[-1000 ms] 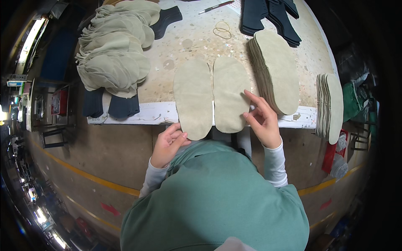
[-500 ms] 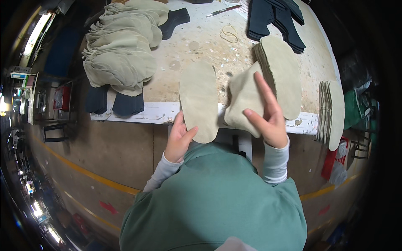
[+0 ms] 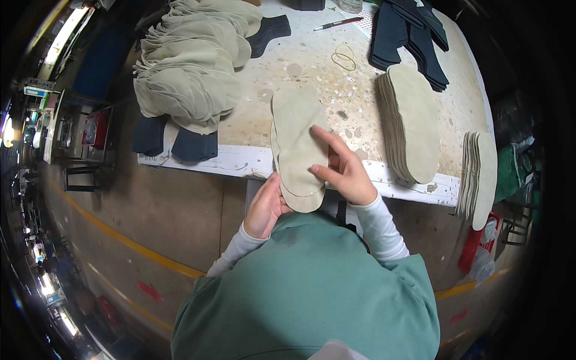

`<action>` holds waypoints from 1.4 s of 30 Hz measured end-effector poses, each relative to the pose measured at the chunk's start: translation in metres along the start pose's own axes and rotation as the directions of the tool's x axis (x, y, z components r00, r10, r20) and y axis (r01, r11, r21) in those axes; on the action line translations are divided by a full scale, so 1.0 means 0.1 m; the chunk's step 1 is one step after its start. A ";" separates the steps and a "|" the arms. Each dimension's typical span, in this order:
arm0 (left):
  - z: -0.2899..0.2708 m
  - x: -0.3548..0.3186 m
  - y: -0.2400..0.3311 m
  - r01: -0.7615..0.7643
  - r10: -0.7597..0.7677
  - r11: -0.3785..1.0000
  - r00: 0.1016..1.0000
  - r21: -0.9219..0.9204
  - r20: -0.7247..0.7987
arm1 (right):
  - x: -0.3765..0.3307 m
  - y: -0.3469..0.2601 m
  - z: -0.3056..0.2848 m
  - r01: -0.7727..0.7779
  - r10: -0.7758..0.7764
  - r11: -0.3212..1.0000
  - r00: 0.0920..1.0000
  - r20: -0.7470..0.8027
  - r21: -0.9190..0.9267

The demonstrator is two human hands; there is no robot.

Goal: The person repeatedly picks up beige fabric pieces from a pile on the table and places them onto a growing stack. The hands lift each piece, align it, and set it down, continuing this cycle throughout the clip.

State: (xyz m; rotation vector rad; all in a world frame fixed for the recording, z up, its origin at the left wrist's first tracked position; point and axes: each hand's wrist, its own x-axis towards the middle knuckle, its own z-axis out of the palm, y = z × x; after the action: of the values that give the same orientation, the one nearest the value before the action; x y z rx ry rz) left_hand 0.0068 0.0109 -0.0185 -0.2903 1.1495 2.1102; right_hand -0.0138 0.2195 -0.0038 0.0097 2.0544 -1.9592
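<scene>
Two beige insole-shaped fabric pieces lie overlapped at the table's front edge. The upper insole piece [image 3: 298, 135] sits slightly higher, so the lower insole piece [image 3: 303, 204] shows at the bottom and left edge. My left hand [image 3: 264, 207] grips their lower left edge, its thumb upright alongside and some fingers hidden beneath. At the right edge, my right hand [image 3: 348, 174] holds the upper piece, index finger and thumb spread on its surface, the other fingers partly hidden. To the right stands a neat stack of beige insole pieces [image 3: 414, 123].
A fanned heap of beige pieces [image 3: 192, 66] covers the table's left side, dark blue pieces [image 3: 195, 146] beneath it. More dark pieces [image 3: 387, 36], a pen [image 3: 338, 24] and rubber bands [image 3: 344, 57] lie farther back. Another beige stack [image 3: 480, 180] hangs at the right edge.
My right hand has moved left, bringing its bent insole piece from beside the stack onto the one at my left hand. That piece now lies nearly flat. The view has shifted slightly.
</scene>
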 end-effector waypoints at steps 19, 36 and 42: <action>0.07 -0.02 0.03 -0.021 0.020 0.994 1.000 0.110 0.013 | -0.31 0.11 0.14 -0.038 -0.008 0.930 0.992 0.122 0.366; 0.25 0.03 -0.05 0.189 -0.310 0.910 0.901 0.369 0.304 | -0.16 -0.07 -0.17 0.260 -0.290 0.910 0.956 -0.047 -0.324; 0.20 0.07 0.02 -0.019 -0.116 0.895 0.955 0.445 0.274 | -0.20 -0.54 -0.58 0.399 -0.377 0.687 0.910 0.172 -0.608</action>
State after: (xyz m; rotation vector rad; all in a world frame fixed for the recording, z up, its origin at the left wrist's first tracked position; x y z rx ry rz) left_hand 0.0031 0.0290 -0.0089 0.2033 1.3783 1.7085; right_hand -0.0186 0.2766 0.0547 -0.6565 2.7626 -1.3101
